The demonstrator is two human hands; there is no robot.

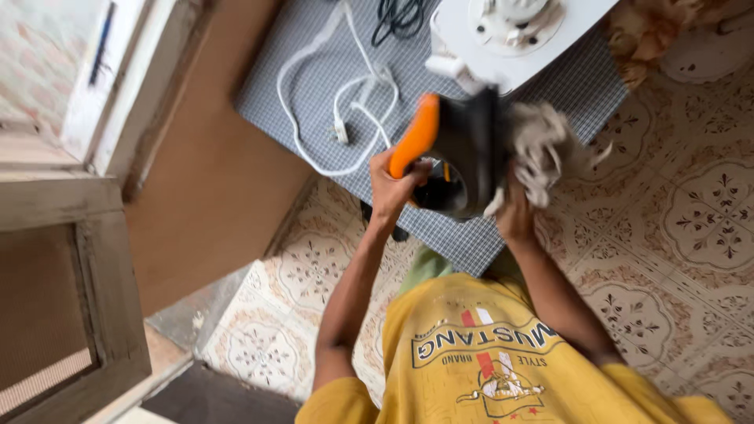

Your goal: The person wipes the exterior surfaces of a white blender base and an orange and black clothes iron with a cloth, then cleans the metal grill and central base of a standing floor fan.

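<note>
Left hand point(390, 182) closed on iron point(455, 153); right hand point(514, 213) clutches rag point(542, 149).

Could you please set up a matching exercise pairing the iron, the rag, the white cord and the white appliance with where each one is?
Things:
1. iron
2. rag
3. white cord
4. white appliance

Places:
A. lying loose on the checked cloth
B. at the table's far edge
C. in the left hand
D. bunched at the right hand

Pairs: 1-C, 2-D, 3-A, 4-B
</note>
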